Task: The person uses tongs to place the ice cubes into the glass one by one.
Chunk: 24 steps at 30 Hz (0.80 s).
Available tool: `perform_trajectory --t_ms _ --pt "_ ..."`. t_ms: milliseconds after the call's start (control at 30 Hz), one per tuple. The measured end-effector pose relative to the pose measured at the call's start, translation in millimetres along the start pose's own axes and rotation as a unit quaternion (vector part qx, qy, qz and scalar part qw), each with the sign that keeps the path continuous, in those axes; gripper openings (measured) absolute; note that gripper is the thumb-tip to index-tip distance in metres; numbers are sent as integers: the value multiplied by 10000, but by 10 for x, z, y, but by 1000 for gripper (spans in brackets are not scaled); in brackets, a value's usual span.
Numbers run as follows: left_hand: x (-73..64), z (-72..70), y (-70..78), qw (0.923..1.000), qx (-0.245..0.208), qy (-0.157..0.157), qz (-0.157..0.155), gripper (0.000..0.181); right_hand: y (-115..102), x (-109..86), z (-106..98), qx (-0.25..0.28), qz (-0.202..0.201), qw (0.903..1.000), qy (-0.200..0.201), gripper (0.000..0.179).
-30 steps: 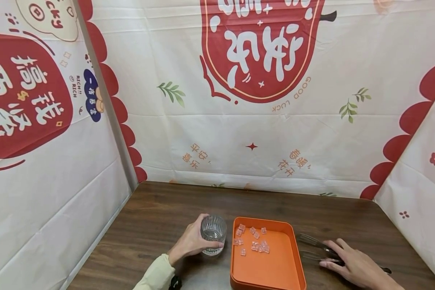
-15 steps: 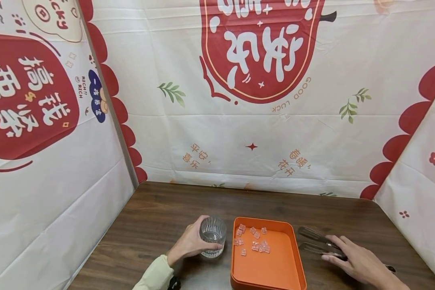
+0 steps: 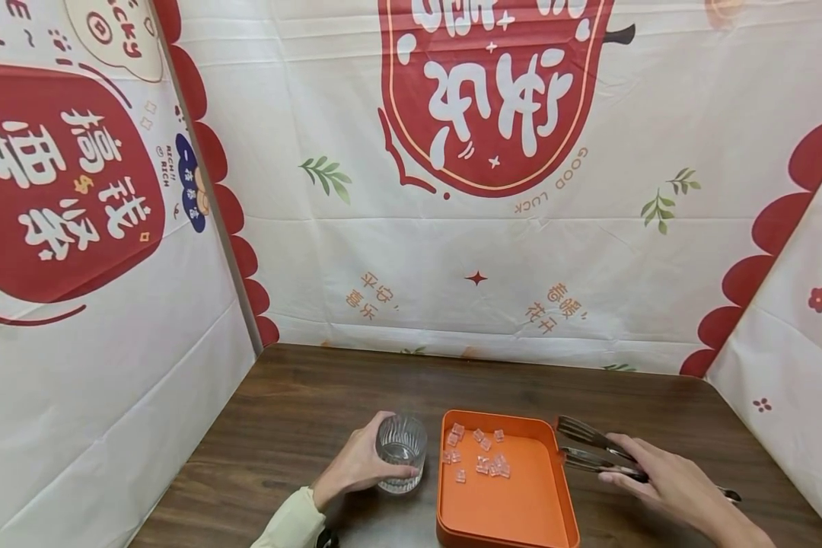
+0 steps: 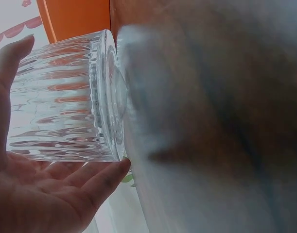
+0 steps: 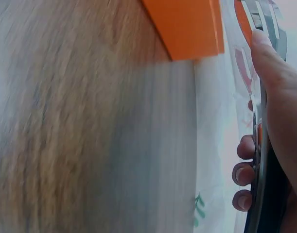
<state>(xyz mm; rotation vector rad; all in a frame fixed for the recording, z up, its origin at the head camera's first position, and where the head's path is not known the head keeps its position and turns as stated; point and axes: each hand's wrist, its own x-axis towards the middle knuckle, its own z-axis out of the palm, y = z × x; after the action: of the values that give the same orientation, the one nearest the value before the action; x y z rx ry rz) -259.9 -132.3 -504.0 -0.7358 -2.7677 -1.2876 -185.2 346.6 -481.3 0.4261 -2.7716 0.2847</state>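
My left hand [image 3: 359, 463] grips a clear ribbed glass tumbler [image 3: 403, 450], thumb on one side and fingers on the other. In the left wrist view the base of the tumbler [image 4: 65, 102] is close over the tabletop. Right of it is an orange tray [image 3: 479, 521], with several small clear ice-like cubes [image 3: 498, 466] scattered mostly across its far and left parts. On the tray's other side my right hand [image 3: 674, 487] holds metal tongs [image 3: 584, 434] with slotted heads and dark grips. The tongs' arms are spread, nothing between them, and their tips overlap the tray's right rim.
The dark wood table [image 3: 329, 380] ends at a white printed cloth [image 3: 452, 251] hung behind it. Similar cloth walls stand at the left and right sides.
My right hand has brought the tongs left and up to the tray's right rim. The tumbler in my left hand has shifted slightly toward me; the cubes stay where they were.
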Motion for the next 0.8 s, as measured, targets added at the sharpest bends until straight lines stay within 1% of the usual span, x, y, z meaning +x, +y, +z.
perform_trajectory --t_ms 233,333,400,533,667,800 --pt "-62 16 -2 10000 -8 40 81 88 -161 80 -51 162 69 9998 -45 54" --pt "-84 20 1 10000 -45 34 55 87 -202 101 -57 114 31 9999 39 51" --pt "-96 20 6 10000 -63 39 58 87 -225 108 -54 51 -52 9998 185 48" --pt "-114 23 11 9999 -72 63 97 86 -267 123 -37 50 -397 9979 513 42" --pt "-143 36 14 9999 -131 58 49 85 -304 135 -17 24 -715 9945 759 40" --pt "-173 51 20 9999 -115 53 29 86 -344 159 -3 -188 -759 9945 694 46"
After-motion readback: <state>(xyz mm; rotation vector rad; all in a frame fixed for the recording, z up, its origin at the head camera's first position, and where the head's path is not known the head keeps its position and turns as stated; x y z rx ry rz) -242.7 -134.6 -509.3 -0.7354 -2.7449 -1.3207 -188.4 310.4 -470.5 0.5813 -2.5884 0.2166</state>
